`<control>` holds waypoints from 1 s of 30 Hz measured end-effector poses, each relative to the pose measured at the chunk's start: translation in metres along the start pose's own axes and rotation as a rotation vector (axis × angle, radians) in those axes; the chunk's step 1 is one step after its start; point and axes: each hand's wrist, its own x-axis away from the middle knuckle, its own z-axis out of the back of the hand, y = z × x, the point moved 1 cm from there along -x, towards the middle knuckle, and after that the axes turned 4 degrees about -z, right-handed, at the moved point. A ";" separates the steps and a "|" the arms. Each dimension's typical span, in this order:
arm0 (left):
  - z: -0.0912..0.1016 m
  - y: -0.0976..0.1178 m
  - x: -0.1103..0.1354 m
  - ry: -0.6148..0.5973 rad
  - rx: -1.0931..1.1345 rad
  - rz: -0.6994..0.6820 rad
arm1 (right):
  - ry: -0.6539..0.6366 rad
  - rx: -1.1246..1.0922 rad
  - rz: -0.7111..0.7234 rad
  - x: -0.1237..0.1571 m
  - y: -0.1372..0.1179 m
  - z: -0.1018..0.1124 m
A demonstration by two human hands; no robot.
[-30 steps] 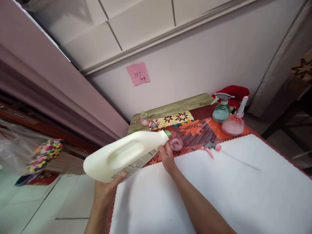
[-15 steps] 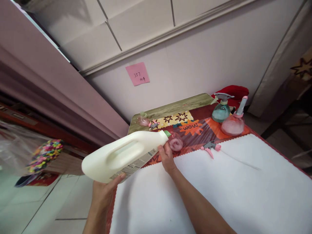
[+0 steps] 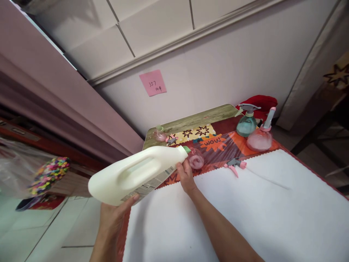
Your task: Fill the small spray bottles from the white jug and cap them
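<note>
Working over a white cloth (image 3: pixel 259 211), both forearms above its near end.

Gripping a large white jug (image 3: pixel 136 174) from below with the left hand (image 3: pixel 113 214): palm under the base end, fingers curled up over the lower edge by the label. Tipped almost flat, base out beyond the left hand, neck slanting away toward the right hand (image 3: pixel 185 176). Judging by bulk, probably weighty if well filled, with a shifting load inside. Stiff plastic, smooth, perhaps slick. Best taken through the moulded handle on the upper side, or under the base as now.

Closed, it seems, round the near side of a small pink bottle (image 3: pixel 195 159) with the right hand, just beyond the fingertips. Likely light, thin-walled and round, so easy to tip or squash. Best held low round the belly.

Further right of the right hand, well apart: a loose pink-and-grey spray head (image 3: pixel 235 164).

Smallest, the jug's green spout (image 3: pixel 187 149), directly over the pink bottle and just above the right thumb.
</note>
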 end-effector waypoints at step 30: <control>0.008 0.009 -0.004 -0.012 -0.169 -0.015 | 0.000 -0.047 -0.061 0.001 0.005 -0.002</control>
